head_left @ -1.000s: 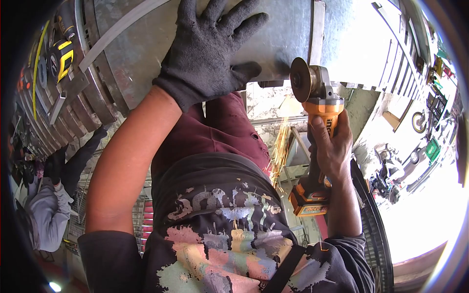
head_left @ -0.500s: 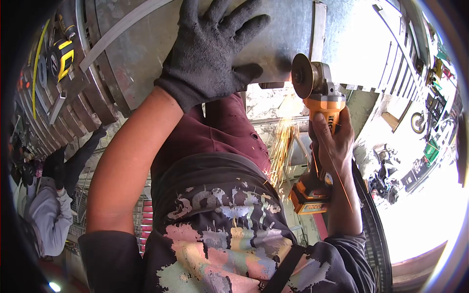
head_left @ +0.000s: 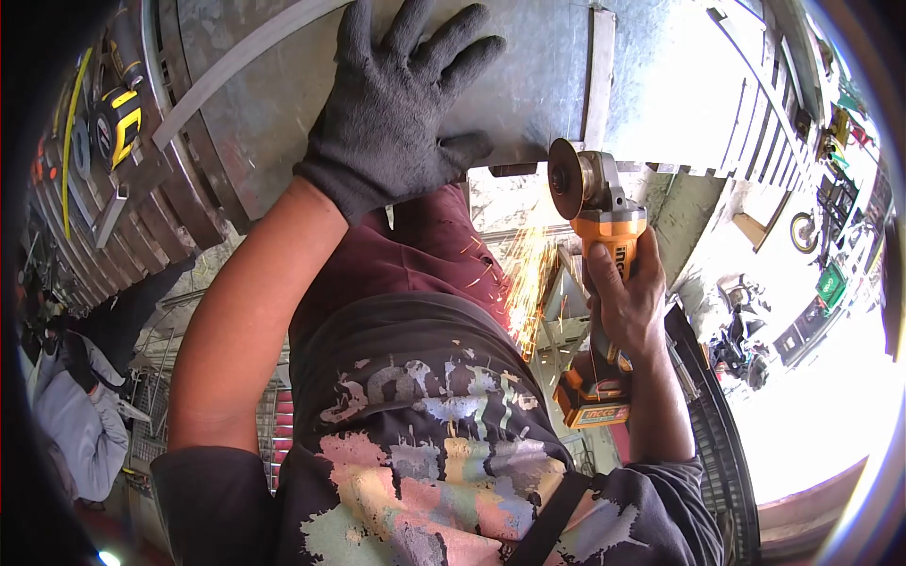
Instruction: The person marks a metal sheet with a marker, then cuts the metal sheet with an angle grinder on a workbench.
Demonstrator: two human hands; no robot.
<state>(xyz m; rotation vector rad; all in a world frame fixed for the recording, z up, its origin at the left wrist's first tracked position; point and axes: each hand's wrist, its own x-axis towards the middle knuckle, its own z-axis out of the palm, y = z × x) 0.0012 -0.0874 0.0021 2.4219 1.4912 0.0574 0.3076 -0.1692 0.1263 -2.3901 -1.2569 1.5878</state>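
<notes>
My left hand point(head_left: 392, 118), in a dark grey work glove, lies spread with fingers apart on the grey metal sheet point(head_left: 538, 71). Bare and wrapped round the body of an orange cordless angle grinder point(head_left: 604, 222), my right hand point(head_left: 628, 292) holds the tool upright. Its disc point(head_left: 566, 179) is at the near edge of the sheet, right of my left hand. Orange sparks point(head_left: 530, 292) stream down from there past my maroon trousers. A flat metal strip point(head_left: 598, 75) lies on the sheet above the grinder.
On the slatted metal rack point(head_left: 193, 212) at left rest a yellow and black tape measure point(head_left: 117, 125) and a small metal piece point(head_left: 111, 215). A co-worker in a grey top point(head_left: 80, 415) is at lower left. A motorcycle point(head_left: 821, 222) stands far right.
The grinder and my right hand have moved slightly left and down. My left hand has shifted a little left, still spread. Sparks look denser. The co-worker has changed posture.
</notes>
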